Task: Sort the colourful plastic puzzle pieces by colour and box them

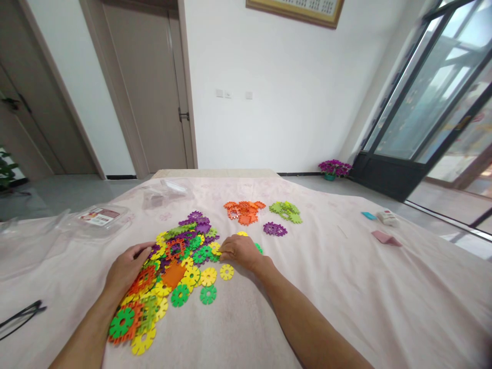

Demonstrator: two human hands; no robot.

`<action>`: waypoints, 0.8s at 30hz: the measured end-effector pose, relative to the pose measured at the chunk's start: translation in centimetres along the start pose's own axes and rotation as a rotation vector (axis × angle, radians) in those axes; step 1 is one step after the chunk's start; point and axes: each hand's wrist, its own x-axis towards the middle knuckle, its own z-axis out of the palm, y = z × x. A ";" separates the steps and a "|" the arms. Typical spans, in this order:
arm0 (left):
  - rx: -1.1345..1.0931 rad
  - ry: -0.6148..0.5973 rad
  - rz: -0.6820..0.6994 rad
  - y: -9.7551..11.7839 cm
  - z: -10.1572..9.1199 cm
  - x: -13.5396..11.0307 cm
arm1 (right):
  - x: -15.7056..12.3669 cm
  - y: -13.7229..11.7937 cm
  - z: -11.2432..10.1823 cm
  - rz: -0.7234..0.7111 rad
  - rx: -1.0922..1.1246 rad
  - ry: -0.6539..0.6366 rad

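A mixed heap of flat plastic snowflake pieces (175, 266) in yellow, green, orange and purple lies on a pale pink cloth (326, 287). My left hand (126, 271) rests on the heap's left edge, fingers curled over the pieces. My right hand (240, 251) sits at the heap's right side, fingers bent down on a yellow piece (216, 248). Farther back lie sorted groups: an orange pile (245, 211), a light green pile (286, 211) and a small purple pile (274, 229).
Clear plastic containers (102, 218) and bags (165, 192) lie at the back left of the cloth. Black glasses (19, 318) lie near the left edge. Small items (386, 218) and a pink card (385, 238) sit at the right. A door (149, 87) and potted flowers (333, 168) stand behind.
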 end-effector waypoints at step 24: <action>0.022 0.020 0.025 0.6 -0.2 -0.3 | -0.1 -1.1 -3.5 0.402 0.135 -0.071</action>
